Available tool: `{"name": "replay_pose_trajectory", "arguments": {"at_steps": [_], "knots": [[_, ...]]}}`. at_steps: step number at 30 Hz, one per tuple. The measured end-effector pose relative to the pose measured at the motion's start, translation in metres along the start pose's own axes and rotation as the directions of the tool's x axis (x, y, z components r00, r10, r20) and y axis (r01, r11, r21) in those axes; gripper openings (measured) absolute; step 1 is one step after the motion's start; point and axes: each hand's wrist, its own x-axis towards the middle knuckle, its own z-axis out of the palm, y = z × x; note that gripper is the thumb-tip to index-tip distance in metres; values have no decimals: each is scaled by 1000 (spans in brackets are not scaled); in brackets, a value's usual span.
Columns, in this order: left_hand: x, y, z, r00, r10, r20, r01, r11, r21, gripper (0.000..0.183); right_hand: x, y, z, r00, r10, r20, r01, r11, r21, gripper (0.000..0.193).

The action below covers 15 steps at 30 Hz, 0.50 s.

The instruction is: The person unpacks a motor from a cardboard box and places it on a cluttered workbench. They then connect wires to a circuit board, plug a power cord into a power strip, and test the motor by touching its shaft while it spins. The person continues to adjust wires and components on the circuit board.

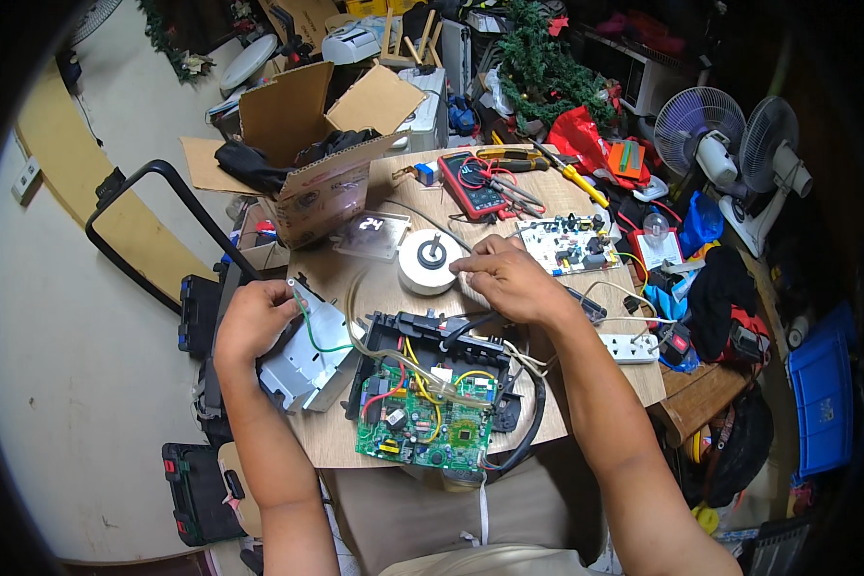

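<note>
A green circuit board (424, 429) in a black plastic housing (394, 331) lies on the round wooden table (336, 442) in front of me, with yellow, red and clear wires over it. My left hand (254, 322) rests on a grey metal cover (302, 360) at the table's left edge, pinching a green wire (315, 336). My right hand (509, 278) is beside a white round motor (429, 261), its fingertips closed on thin wires by the motor's right side.
An open cardboard box (307, 144) stands at the back left. A red multimeter (472, 182), a white circuit board (571, 242), a small lit display panel (372, 233), a white power strip (632, 348) and two small fans (730, 134) surround the work area.
</note>
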Motion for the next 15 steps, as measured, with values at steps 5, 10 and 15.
{"name": "replay_pose_trajectory", "arguments": {"at_steps": [5,10,15], "knots": [[-2,6,0,1000,0,-2,0,1000,-13,20,-3,0,1,996,-66,-53,63,997,-54,36],[-1,4,0,1000,10,6,-10,999,-32,19,-4,0,0,997,-73,-21,71,995,-72,35],[1,-2,2,999,34,2,-34,999,-23,19,-4,-2,2,996,-80,-23,78,993,-85,34]]}}
